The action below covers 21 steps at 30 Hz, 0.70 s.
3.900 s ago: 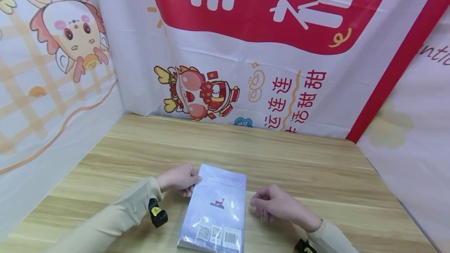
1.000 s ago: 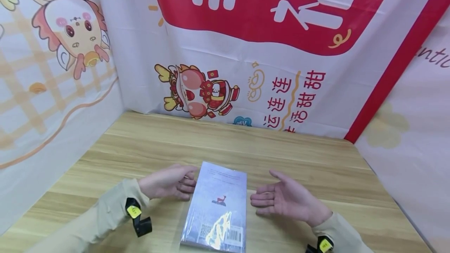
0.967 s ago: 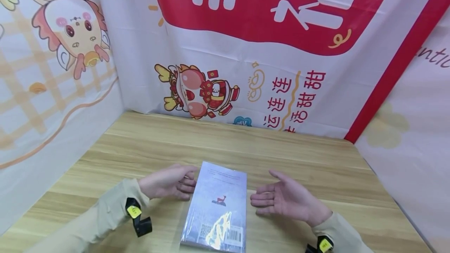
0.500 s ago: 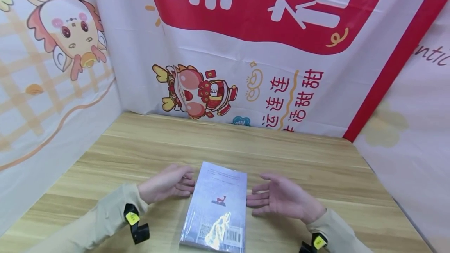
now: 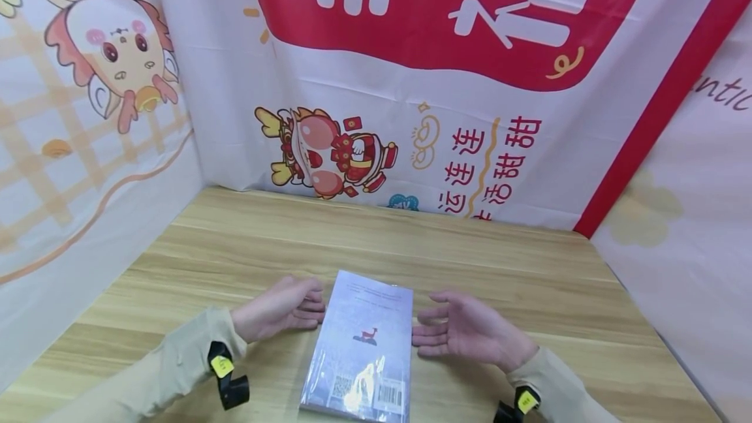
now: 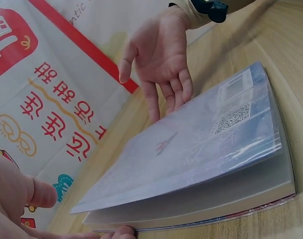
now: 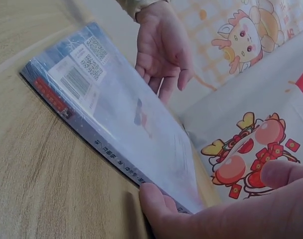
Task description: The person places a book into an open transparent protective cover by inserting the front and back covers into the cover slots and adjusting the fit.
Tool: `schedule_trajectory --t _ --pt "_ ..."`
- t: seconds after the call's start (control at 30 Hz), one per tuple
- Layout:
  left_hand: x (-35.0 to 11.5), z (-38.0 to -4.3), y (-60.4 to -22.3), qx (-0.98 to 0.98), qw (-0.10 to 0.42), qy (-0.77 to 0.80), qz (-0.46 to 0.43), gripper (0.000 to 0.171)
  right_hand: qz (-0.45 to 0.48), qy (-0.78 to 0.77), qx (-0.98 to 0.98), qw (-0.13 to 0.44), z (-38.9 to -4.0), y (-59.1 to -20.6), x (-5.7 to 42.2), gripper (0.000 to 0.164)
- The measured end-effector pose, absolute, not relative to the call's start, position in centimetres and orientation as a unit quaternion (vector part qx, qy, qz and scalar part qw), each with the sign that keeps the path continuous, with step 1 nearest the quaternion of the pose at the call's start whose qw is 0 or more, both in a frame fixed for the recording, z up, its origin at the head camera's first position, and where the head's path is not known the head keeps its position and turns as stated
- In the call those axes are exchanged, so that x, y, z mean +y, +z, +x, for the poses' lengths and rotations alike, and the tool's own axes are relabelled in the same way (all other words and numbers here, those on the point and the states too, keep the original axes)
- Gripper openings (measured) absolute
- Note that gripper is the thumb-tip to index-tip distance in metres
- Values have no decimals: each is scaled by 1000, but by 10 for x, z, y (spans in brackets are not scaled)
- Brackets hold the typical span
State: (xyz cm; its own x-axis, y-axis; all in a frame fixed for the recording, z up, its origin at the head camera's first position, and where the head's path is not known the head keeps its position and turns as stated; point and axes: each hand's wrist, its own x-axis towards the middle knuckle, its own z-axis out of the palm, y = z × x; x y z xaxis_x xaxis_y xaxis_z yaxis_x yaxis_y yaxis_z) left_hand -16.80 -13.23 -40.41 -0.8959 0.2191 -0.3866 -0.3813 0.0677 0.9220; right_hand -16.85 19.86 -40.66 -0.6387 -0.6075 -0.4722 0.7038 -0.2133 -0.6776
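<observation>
A pale blue paperback book [image 5: 358, 318] lies flat on the table, its back cover up, with a small red deer and barcodes printed on it. To its left is my left hand [image 5: 279, 309], fingers loosely extended by the page edge. My right hand [image 5: 472, 331] stands on the other side, palm inward, fingertips at the spine. In the left wrist view the cover of the book [image 6: 191, 144] lifts slightly off its pages, and a left fingertip is at the lower edge. The right wrist view has the right hand [image 7: 241, 214] touching the spine. Neither hand grips the book.
The wood-grain table [image 5: 282, 234] extends behind the book. A white and red printed cloth [image 5: 364, 90] hangs along the back, and patterned cloths [image 5: 100, 168] flank the sides. Each wrist wears a black camera mount [image 5: 226, 377].
Earlier, the left hand pinched the book's edge and the right hand was curled; both have since opened. Over the last second the right hand moved left to the spine. The book stays nearly in place.
</observation>
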Motion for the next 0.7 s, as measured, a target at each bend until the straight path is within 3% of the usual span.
schedule_trajectory --t 0.17,0.47,0.7 --pt "-130 -168 -406 727 218 650 -29 35 58 -774 465 425 -170 -407 199 79" --pt "-128 -167 -412 803 163 574 9 18 55 -776 463 425 -170 -408 196 74" --pt "-124 -166 -413 784 170 596 -24 25 44 -776 466 424 -171 -410 189 72"
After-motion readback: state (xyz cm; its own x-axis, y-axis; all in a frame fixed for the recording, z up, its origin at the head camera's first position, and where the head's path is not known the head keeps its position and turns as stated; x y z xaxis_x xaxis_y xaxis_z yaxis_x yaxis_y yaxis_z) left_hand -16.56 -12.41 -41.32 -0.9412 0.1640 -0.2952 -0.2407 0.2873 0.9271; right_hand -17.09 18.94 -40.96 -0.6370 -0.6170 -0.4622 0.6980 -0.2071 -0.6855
